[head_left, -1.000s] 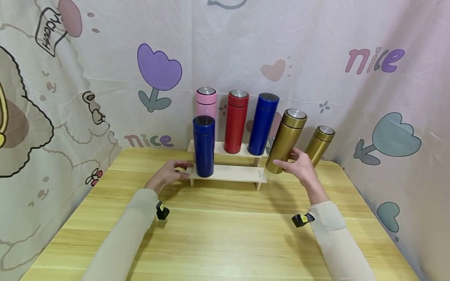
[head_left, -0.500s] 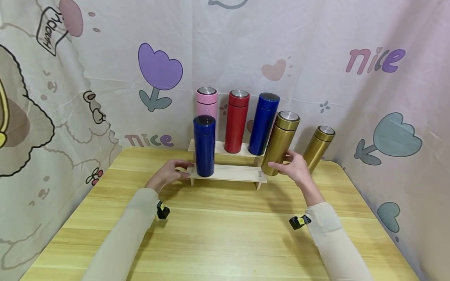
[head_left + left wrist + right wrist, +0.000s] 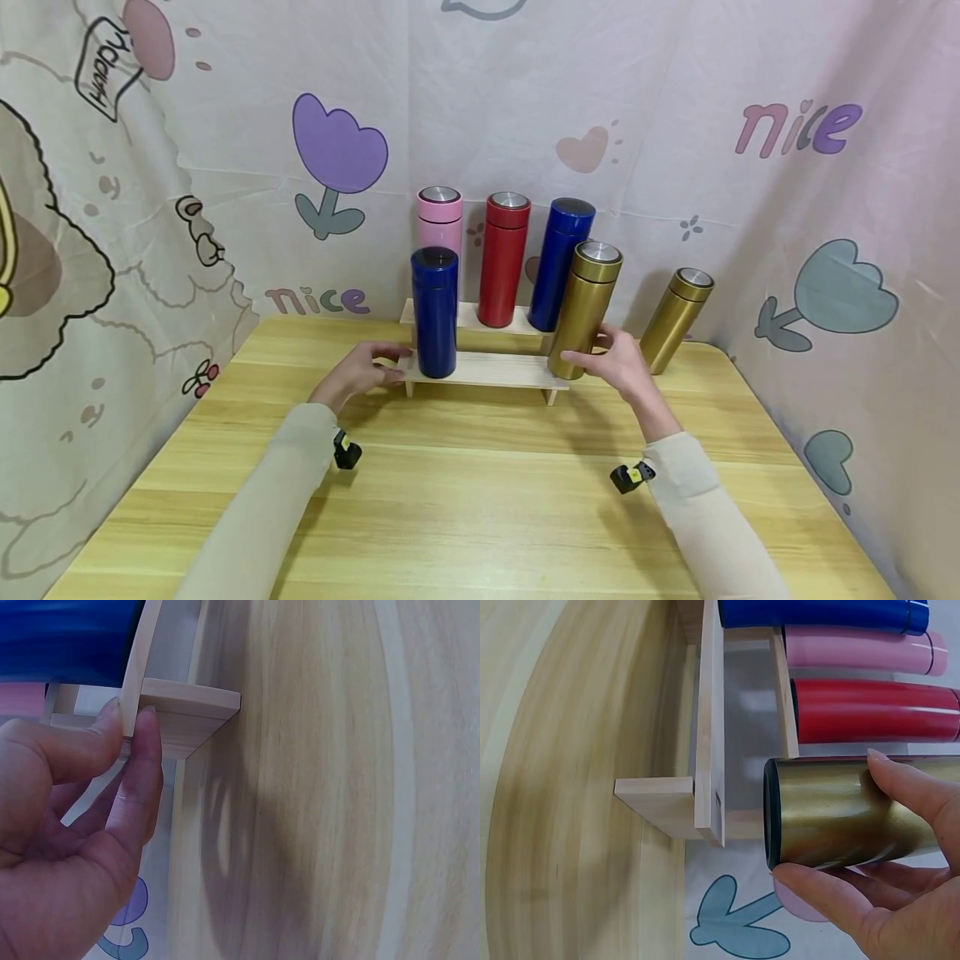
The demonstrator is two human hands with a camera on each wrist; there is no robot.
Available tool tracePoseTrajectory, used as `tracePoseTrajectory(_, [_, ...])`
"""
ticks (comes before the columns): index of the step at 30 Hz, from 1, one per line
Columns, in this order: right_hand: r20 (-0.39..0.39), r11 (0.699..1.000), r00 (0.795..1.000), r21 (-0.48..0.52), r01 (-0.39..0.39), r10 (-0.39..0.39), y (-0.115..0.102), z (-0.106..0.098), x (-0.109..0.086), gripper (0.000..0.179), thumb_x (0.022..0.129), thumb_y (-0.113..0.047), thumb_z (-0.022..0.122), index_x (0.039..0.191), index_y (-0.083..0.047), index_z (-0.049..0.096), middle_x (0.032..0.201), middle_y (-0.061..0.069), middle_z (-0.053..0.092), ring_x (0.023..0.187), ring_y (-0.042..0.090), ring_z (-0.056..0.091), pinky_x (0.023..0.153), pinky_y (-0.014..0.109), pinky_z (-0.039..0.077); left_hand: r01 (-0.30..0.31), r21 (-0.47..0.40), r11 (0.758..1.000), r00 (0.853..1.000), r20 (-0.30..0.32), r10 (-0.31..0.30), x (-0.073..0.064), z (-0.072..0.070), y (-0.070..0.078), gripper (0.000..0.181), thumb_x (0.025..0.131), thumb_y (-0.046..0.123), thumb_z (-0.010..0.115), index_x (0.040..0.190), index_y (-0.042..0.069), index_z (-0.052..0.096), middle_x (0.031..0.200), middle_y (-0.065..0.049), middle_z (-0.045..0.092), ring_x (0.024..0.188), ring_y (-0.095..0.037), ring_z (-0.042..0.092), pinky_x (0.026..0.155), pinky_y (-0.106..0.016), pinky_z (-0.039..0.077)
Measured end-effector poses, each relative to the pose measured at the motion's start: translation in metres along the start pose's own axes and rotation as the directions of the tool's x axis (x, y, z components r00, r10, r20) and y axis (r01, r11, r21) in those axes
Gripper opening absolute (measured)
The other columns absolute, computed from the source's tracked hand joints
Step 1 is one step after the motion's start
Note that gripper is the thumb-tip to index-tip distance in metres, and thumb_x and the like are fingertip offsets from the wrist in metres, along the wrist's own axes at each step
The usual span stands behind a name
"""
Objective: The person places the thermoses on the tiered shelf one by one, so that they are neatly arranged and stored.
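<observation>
My right hand (image 3: 618, 364) grips a gold thermos (image 3: 587, 312) low on its body, thumb on one side and fingers on the other. In the right wrist view the dark base of this gold thermos (image 3: 840, 814) is held a little above the lower board. A two-step wooden shelf (image 3: 502, 369) stands under it. At the left end of the lower step, my left hand (image 3: 363, 369) pinches the board's edge (image 3: 137, 675) between thumb and fingers. Right beside it on that step stands a blue thermos (image 3: 435, 317).
On the upper step stand a pink thermos (image 3: 440, 218), a red thermos (image 3: 506, 267) and another blue thermos (image 3: 561, 258). A second gold thermos (image 3: 677, 317) stands on the wooden table (image 3: 480, 508) to the right. A patterned cloth (image 3: 480, 108) hangs behind.
My right hand has moved left with the gold thermos, from beside the shelf to over the right end of the lower step. The left hand has stayed at the shelf's edge.
</observation>
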State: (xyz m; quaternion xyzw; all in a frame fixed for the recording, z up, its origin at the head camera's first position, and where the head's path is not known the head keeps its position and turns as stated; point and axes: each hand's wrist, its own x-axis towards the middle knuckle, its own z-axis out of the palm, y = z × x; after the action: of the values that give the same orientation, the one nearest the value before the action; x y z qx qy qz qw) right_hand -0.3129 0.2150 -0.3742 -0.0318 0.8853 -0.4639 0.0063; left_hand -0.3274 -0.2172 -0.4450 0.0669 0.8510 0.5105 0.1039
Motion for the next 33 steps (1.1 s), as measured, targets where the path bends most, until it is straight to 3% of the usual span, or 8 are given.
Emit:
tracePoseTrajectory(18, [0.021,1.000,1.000,0.012,0.003,-0.004,-0.006,0.007,0.000,0.086,0.084,-0.036,0.085,0.151,0.000,0.044,0.144,0.027,0.058,0.129,0.038,0.060,0.088,0.036,0.063,-0.013,-0.005,1.000,1.000,0.003,0.013,0.000,0.001,0.000,0.048,0.093,-0.002,0.069,0.140,0.001,0.061,0.135,-0.025,0.059,0.100,-0.022,0.069,0.094,-0.040,0.063])
tracePoseTrajectory(33, [0.040,0.997,0.999,0.070,0.017,-0.020,-0.011,0.013,0.001,0.087,0.082,-0.035,0.087,0.151,-0.002,0.045,0.143,0.024,0.060,0.127,0.036,0.061,0.089,0.039,0.064,0.019,-0.026,0.999,1.000,0.000,-0.019,0.001,0.001,-0.001,0.049,0.094,-0.002,0.068,0.142,0.003,0.060,0.140,-0.024,0.055,0.102,-0.022,0.069,0.096,-0.039,0.062])
